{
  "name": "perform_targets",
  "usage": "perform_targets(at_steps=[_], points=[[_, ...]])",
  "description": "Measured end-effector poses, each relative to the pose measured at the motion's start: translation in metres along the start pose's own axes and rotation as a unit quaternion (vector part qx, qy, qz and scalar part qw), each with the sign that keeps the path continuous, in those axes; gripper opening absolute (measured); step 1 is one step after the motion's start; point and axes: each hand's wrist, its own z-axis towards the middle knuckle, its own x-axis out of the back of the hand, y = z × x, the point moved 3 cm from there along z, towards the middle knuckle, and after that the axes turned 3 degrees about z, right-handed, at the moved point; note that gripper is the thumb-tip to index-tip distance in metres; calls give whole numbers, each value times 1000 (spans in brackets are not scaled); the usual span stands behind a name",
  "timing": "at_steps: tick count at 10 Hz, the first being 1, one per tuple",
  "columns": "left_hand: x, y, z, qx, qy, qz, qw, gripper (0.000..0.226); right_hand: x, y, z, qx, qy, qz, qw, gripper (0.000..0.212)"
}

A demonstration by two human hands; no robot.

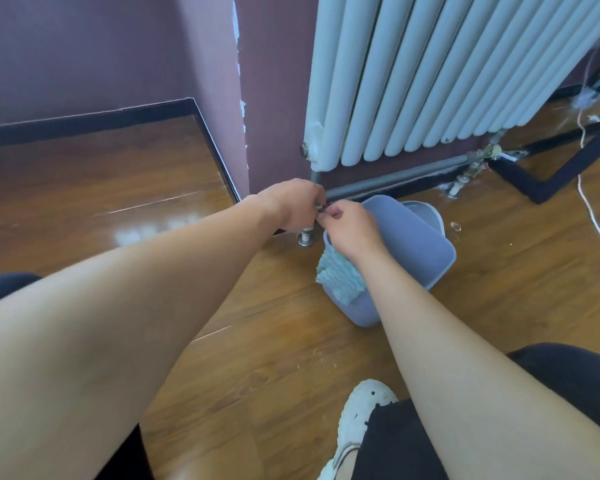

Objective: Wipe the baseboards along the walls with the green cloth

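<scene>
Shoe (364, 410) closest in, white, on the wood floor (257, 358). Past it the green cloth (340, 277) hangs over the near rim of a blue-grey bin (413, 237), right under the right hand (349, 226), whose fingers are up off it. Left hand (291, 202) meets the right one just by the grey pipe (395, 176). Both have curled fingers, can't tell what they grip tbh. Dark baseboard (416, 187) runs behind, under the radiator (430, 74).

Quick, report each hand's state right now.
Left hand: fingers hidden behind it, cannot be told.
Right hand: fingers curled; whether its grip holds the green ribbed cloth beneath it cannot be told.
</scene>
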Motion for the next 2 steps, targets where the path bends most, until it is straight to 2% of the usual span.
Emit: perform_targets(at_steps=[2], points=[[93,-50,-56,44,103,11,994,40,9,-107,0,105,-9,-39,994,34]])
